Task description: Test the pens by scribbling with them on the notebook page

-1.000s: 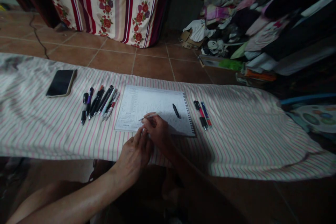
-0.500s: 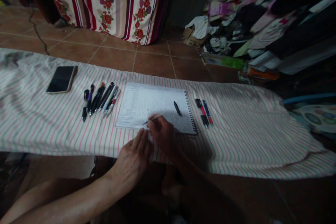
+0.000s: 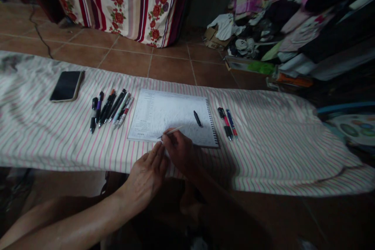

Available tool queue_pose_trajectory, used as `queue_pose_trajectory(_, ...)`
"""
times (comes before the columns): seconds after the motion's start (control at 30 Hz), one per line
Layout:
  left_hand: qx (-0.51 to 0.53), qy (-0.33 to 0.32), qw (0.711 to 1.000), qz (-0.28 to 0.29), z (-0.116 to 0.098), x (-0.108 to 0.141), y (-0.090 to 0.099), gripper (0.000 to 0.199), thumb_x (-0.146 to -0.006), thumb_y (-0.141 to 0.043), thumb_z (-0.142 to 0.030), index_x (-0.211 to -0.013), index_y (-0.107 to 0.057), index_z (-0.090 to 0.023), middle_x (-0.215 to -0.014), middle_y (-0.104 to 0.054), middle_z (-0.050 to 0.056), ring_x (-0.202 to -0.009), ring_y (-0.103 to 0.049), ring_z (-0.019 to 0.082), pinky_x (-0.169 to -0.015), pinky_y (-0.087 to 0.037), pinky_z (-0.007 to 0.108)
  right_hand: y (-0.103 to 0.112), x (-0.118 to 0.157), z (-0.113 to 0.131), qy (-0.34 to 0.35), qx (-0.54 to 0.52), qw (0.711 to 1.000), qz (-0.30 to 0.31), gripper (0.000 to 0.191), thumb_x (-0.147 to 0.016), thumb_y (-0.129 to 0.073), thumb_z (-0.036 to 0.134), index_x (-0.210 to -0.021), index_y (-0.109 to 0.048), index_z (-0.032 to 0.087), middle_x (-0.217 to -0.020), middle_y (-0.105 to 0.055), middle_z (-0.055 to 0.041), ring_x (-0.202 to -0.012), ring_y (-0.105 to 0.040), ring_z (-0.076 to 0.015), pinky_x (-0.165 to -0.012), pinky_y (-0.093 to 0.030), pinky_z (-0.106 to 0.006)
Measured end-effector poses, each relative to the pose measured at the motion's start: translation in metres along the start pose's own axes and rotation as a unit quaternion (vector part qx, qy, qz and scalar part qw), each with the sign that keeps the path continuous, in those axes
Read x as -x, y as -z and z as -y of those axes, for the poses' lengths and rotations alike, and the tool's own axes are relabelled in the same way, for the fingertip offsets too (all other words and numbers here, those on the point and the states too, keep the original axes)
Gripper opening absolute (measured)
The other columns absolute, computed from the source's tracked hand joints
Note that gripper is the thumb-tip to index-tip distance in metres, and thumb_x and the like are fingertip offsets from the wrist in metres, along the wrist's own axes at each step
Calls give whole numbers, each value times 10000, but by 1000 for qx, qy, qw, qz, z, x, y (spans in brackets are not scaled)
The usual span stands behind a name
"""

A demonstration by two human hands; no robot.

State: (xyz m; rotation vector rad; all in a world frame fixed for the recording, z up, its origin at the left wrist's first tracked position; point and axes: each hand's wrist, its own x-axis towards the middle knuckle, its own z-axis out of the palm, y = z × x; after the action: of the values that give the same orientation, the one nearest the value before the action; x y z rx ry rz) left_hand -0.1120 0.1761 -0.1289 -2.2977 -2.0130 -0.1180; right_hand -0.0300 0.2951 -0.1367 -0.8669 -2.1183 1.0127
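A spiral notebook lies on a striped cloth, its wire binding on the right and a printed column on the left. My right hand pinches a slim pale pen refill over the notebook's near edge, its dark tip pointing left. Beside it is my left hand, palm down, fingers stretched forward, fingertips close to the right fingers at that edge. Whether anything lies under those fingertips is hidden. A short black pen barrel rests on the page, to the right of the refill.
Several pens lie left of the notebook, with a phone farther left. Two more pens, one red and black and one blue, lie to the right. Beyond the cloth are a floral curtain and heaped clothes.
The view has shifted slightly. Both hands stay at the notebook's near edge, and the refill remains pinched in my right hand, with its tip a little nearer the edge.
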Motion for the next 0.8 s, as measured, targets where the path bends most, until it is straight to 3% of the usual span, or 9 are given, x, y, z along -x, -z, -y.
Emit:
queue_pose_trajectory(0.53, 43, -11, 999, -15, 4, -7, 0, 328, -851, -408, -46, -1151, -539, -66, -1247, -574, 189, -1237, -473, 250, -945, -466, 369, -5, -1, -2, 2, 27, 999, 38, 133, -856, -482, 274, -899, -579, 195, -857, -693, -54, -794, -662, -173, -751, -502, -285)
queue_pose_trajectory(0.8, 30, -16, 999, -2, 4, -7, 5, 336, -854, -423, -70, -1169, -540, -63, -1244, -579, 186, -1230, -481, 266, -941, -473, 375, -5, -4, -5, -16, 5, 999, 47, 134, -846, -478, 288, -878, -575, 201, -797, -692, -39, -722, -658, -165, -690, -500, -270)
